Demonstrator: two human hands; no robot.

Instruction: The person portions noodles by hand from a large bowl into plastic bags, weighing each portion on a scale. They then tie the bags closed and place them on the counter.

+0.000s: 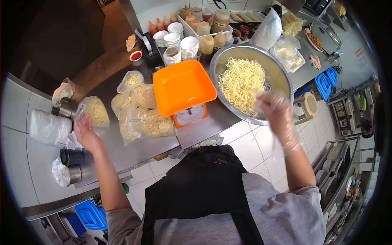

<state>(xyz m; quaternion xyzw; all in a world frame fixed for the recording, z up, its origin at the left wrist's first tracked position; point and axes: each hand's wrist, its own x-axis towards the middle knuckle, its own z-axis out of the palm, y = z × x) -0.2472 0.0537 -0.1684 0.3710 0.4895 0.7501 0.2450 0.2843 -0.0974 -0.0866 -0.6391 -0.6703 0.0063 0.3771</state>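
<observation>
My left hand [88, 136] grips the loose mouth of a clear plastic bag of noodles [98, 113], which lies on the counter at the left. In a clear plastic glove, my right hand [278, 111] is at the right side of a large metal bowl [283, 73]. Its fingers are curled at the edge of a heap of pale noodles [241, 83]; the fingertips are partly hidden. Between my hands, an orange tray [183, 85] sits on an orange kitchen scale [191, 114]. Several more bagged noodle portions [149, 120] lie left of the scale.
White bowls [189, 47] stand stacked behind the tray, beside sauce bottles [207, 43]. A plastic-wrapped bundle [51, 127] and a dark cup [72, 156] are at far left. Filled plastic bags [268, 29] stand behind the metal bowl. A stool [307, 107] is at the right.
</observation>
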